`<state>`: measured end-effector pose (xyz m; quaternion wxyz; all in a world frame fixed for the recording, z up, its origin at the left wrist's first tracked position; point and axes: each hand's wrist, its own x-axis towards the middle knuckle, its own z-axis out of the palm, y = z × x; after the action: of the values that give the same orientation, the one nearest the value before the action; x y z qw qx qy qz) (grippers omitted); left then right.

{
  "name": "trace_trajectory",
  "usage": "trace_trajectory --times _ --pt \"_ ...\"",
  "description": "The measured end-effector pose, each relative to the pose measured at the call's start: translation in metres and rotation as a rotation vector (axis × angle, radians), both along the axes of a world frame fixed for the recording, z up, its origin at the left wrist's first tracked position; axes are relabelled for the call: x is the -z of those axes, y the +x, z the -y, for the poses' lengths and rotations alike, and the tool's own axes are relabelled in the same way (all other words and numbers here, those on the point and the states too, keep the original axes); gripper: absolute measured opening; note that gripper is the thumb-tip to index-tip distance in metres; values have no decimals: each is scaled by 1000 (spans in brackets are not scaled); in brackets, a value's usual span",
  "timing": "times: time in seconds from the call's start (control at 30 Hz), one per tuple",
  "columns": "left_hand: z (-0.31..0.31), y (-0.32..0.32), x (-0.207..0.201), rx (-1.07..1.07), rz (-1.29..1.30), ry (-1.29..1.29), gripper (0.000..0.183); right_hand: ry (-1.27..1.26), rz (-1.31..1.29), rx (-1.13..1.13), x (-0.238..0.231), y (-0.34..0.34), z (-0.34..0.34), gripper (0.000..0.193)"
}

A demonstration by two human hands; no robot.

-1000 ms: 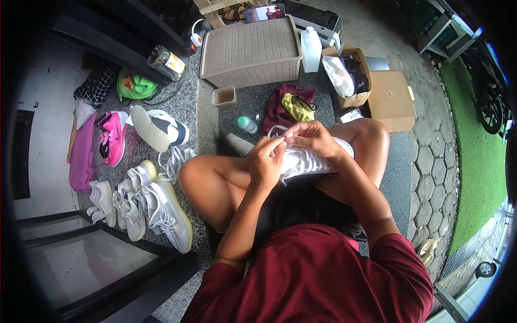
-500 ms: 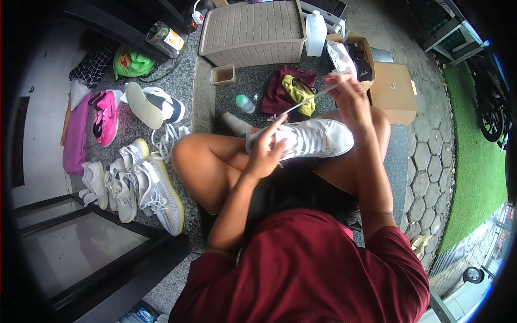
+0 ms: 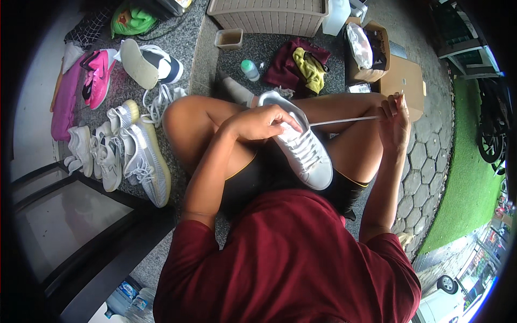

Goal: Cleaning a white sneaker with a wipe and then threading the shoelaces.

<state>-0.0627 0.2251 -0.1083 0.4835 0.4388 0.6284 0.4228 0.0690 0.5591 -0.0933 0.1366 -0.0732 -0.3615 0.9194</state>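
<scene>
A white lace-up sneaker (image 3: 316, 171) rests over my lap, its toe angled down toward my shirt and to the right. My left hand (image 3: 261, 123) grips it near the opening, fingers curled over the tongue and upper eyelets. From the top eyelets a white shoelace (image 3: 347, 120) stretches taut to the right. My right hand (image 3: 396, 121) pinches the far end of that lace, out past my right knee. Part of the sneaker's near side is covered by my left hand.
Left of me are several pale sneakers (image 3: 145, 161), a pink shoe (image 3: 98, 81) and a shoe with its sole turned up (image 3: 139, 64). Ahead are a green-capped bottle (image 3: 250, 70), a plastic tub (image 3: 229, 39), a yellow cloth (image 3: 308, 70) and a cardboard box (image 3: 371, 74).
The sneaker has turned from lying sideways to toe pointing toward me. My right hand has moved right and down, drawing the lace out straight. My left hand has shifted to the shoe's opening.
</scene>
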Motion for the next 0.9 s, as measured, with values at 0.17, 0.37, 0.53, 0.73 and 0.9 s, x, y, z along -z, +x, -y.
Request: trace_trajectory --times 0.17,0.37,0.53,0.73,0.9 --pt "-1 10 3 -330 95 25 33 483 117 -115 -14 15 11 19" --pt "21 36 -22 -512 -397 21 30 820 244 -551 -16 -14 82 15" --pt "6 47 -7 -651 -872 121 20 929 124 -446 29 -39 113 14" --pt "-7 52 -5 -772 -812 154 23 1010 22 -522 64 -54 114 11" --pt "-9 58 3 -687 -802 -80 29 1391 -208 -395 43 -51 112 13"
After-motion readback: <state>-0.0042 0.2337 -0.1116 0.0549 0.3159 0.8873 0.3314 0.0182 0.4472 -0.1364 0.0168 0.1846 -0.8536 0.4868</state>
